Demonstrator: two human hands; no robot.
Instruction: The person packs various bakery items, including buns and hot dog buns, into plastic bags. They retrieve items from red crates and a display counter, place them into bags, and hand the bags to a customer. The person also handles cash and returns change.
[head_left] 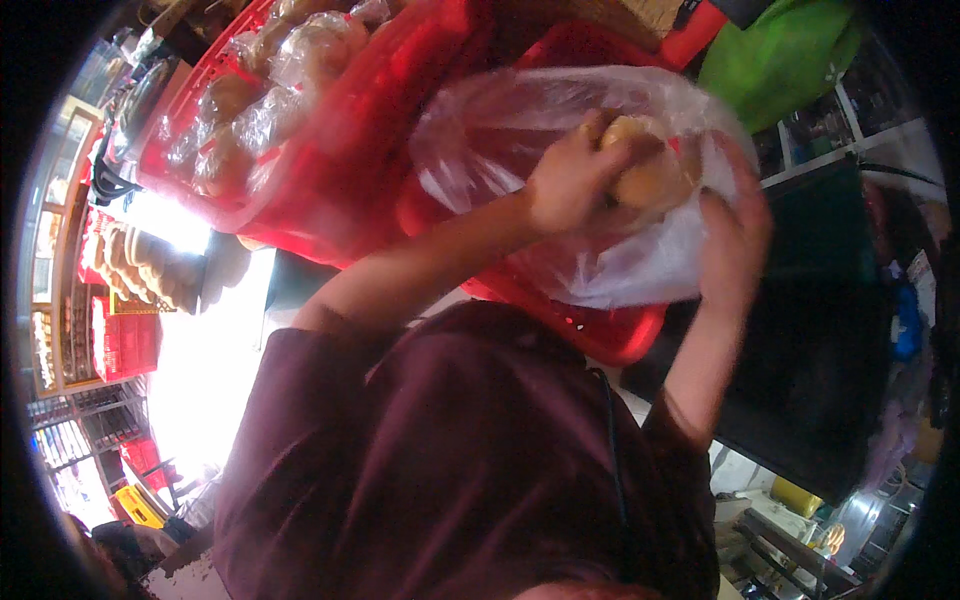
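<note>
1. My left hand (pixel 572 182) was closed around the left side of a golden-brown bread roll (pixel 640 185), right of centre in the upper half of the frame.
2. The roll was positioned over a clear plastic bag (pixel 480 130); I could not tell whether it sat inside the film.
3. My right hand (pixel 737 240) was at the bag's right side, fingers curved toward the roll. Blur obscured the fingertips; I could not tell whether they pinched the plastic.
4. The bag was spread across a red container (pixel 625 340), whose rounded lower rim showed below it.
5. A red crate (pixel 345 165), upper left of the frame, held several wrapped rolls (pixel 315 50) in clear film.
6. Green fabric (pixel 775 60) was located at the upper right.
7. A dark panel (pixel 800 340) occupied the area right of my right forearm.
</note>
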